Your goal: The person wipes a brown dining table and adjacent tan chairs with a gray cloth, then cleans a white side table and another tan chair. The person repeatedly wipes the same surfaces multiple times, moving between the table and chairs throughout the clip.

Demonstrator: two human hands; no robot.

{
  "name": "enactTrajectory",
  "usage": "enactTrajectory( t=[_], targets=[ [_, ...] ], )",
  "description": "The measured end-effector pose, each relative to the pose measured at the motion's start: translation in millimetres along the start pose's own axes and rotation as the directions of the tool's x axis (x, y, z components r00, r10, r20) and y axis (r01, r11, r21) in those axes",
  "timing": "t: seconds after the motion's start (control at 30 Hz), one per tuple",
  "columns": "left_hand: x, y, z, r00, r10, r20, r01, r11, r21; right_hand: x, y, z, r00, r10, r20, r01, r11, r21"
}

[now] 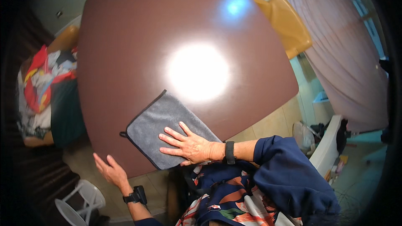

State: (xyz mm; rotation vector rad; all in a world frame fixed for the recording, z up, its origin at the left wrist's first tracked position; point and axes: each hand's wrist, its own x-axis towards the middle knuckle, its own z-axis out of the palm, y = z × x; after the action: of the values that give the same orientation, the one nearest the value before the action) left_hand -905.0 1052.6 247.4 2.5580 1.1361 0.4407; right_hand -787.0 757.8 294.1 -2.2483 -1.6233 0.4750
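Note:
My right hand (190, 147) lies flat with its fingers spread on a grey microfibre cloth (154, 125) with a dark edging. The palm rests on the cloth without gripping it. A small black loop sticks out at the cloth's left corner. Under it is the brown tabletop (125, 53), with rounded corners. At the table's near left corner, my left hand (111, 171) touches or hovers by the edge, fingers apart and nothing in it; exact contact is unclear.
Heaped clothes (40, 84) sit on a chair left of the table. A yellow-brown chair (285, 22) stands at the right, beside a pale curtain (333, 44). A white plastic stool (78, 201) is on the floor at lower left. Bright glare covers the table's middle.

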Motion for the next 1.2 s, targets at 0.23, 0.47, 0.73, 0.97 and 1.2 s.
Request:
enactTrajectory(
  t=[0.23,0.47,0.73,0.97,1.2],
  targets=[
    [10.0,-11.3,-3.6,0.996,-0.070,0.051,0.065,0.994,0.092,-141.9,57.5,-11.0,0.946,0.305,-0.112,-0.323,0.923,-0.209],
    [12.9,-2.2,20.0,0.978,0.201,-0.048,-0.151,0.856,0.494,-282.9,127.4,-27.6,0.718,0.640,-0.274,-0.696,0.676,-0.244],
    [-82.3,163.7,54.4,0.967,0.165,0.195,-0.229,0.901,0.370,-337.5,174.2,-41.4,0.661,0.673,-0.331,-0.726,0.685,-0.056],
    [-75.3,129.7,60.2,0.963,0.236,0.130,-0.269,0.887,0.376,-364.8,292.8,-86.4,0.343,0.820,-0.459,-0.886,0.445,0.132],
    [-74.4,136.7,53.6,0.946,0.282,0.159,-0.320,0.888,0.331,-366.0,352.6,-96.3,0.104,0.892,-0.439,-0.842,0.314,0.438]
  ],
)
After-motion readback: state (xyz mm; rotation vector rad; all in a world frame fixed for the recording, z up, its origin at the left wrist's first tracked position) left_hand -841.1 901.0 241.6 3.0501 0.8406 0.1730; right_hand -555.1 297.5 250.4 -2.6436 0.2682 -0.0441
